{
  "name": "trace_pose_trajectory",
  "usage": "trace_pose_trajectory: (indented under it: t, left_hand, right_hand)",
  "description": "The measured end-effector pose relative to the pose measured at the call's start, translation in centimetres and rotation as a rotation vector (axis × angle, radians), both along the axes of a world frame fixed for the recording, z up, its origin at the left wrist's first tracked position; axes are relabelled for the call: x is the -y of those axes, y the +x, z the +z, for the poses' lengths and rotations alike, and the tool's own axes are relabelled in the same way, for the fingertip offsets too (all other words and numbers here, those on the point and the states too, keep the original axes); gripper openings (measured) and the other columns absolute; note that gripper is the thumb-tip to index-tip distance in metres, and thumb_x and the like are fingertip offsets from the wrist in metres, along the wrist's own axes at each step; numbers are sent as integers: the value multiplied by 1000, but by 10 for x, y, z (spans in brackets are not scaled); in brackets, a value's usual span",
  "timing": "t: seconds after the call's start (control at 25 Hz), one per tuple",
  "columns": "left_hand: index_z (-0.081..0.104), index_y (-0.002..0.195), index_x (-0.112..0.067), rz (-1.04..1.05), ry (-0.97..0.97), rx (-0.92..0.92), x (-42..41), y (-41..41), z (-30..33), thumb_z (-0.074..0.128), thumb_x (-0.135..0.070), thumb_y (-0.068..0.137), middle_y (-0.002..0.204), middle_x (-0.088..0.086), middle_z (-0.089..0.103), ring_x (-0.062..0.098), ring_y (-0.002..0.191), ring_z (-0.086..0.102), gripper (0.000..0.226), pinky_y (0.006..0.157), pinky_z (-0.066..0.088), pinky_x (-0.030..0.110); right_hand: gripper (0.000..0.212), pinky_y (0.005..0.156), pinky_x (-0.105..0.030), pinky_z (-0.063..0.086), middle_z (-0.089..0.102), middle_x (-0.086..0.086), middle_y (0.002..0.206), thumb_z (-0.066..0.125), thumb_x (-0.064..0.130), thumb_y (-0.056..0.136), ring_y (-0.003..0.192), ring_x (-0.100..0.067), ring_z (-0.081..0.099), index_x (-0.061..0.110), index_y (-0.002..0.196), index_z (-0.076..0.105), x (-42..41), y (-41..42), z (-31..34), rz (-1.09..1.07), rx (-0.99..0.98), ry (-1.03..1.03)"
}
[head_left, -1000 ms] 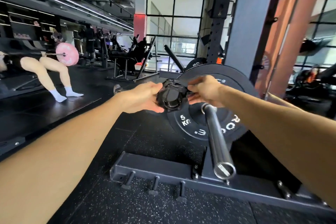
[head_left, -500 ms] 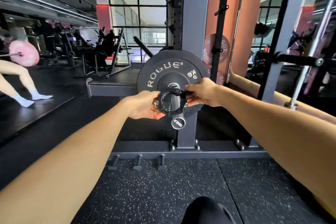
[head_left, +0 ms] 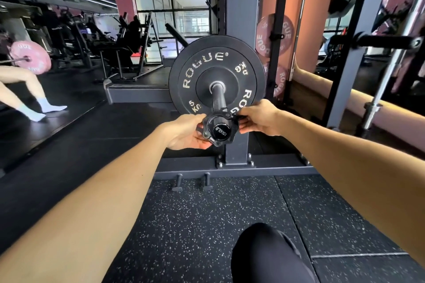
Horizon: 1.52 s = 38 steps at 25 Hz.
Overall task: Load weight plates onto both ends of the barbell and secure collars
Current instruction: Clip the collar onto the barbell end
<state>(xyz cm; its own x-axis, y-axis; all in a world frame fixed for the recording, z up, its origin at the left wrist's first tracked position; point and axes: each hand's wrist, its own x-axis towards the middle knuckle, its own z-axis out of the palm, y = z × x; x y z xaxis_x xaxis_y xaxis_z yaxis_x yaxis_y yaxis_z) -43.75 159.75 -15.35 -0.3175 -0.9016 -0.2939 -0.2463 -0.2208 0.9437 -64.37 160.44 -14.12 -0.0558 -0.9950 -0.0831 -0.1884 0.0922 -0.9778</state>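
A black collar (head_left: 217, 130), a ring with a hinged lever on top, sits around the tip of the barbell sleeve (head_left: 217, 99), well short of the black 5 kg plate (head_left: 217, 77) (white ROGUE lettering). The left hand (head_left: 187, 132) and right hand (head_left: 258, 119) each have a grip pinching one side of it.

Black speckled rubber floor (head_left: 207, 225) — rack base (head_left: 230, 169) sits on it w/ two short pegs (head_left: 193, 182) at front; a socked foot (head_left: 34, 111) planted far left.
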Motion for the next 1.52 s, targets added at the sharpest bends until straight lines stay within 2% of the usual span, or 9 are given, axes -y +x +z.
trace_pose_trajectory:
  t: [0.16,0.28,0.4,0.52,0.68,0.84,1.24,1.32,1.52]
  left_hand:
    - [47,98,-8,-7,-45,51,-8,-5,-6,44,-21,105,92,16,62,25,74,60,15,78,58,36]
    - [48,90,-4,38,-129,171,7,-11,-8,45,-7,102,100,25,64,22,73,63,13,64,57,24]
    - [49,108,0,83,-141,204,26,-17,-11,44,-10,102,102,22,66,21,72,69,12,51,54,20]
    - [43,127,1,127,-128,178,49,-22,-19,39,-26,103,107,20,66,24,71,71,36,68,61,32]
    - [49,123,3,162,-110,135,81,-29,-20,33,-26,105,95,22,65,29,72,65,38,68,58,33]
    - [52,120,6,177,-112,133,124,-35,-23,30,-25,106,105,27,68,33,84,67,41,73,60,35]
    - [55,116,8,254,-146,96,251,-51,-35,26,-26,107,108,30,67,33,82,65,46,75,60,36]
    - [55,117,8,254,-155,81,275,-53,-38,27,-26,107,103,27,67,31,78,65,45,70,59,34]
    - [52,113,1,275,-163,66,324,-59,-40,27,-29,106,107,25,66,32,83,69,39,79,60,41]
  right_hand:
    - [8,56,-30,61,62,-16,73,55,-2,96,55,-22,64,-5,99,61,-2,-3,-9,-1,-161,-6]
    - [15,56,-32,61,63,-17,73,57,-4,94,55,-23,65,-7,108,60,7,-1,-13,-89,-129,-20]
    - [7,47,-30,59,63,-15,71,54,-3,95,55,-23,63,-6,97,61,15,6,-16,-138,1,38]
    - [21,41,-27,55,58,-13,70,51,7,100,58,-21,58,2,79,54,25,9,-22,-123,24,115]
    - [26,37,-25,53,58,-14,68,50,11,101,50,-19,58,2,76,52,58,5,-21,-127,-14,120]
    - [15,38,-26,53,59,-15,66,51,7,99,50,-21,60,-1,87,55,105,4,-14,-147,-25,102]
    - [29,36,-27,52,60,-17,61,52,5,99,31,-17,57,-2,71,54,229,-5,-16,-194,-61,46]
    - [31,39,-29,55,60,-17,60,52,5,99,33,-18,57,-3,69,56,251,-5,-17,-203,-85,27]
    - [35,42,-30,56,62,-17,59,53,5,97,40,-22,59,-5,63,57,302,-9,-17,-231,-117,8]
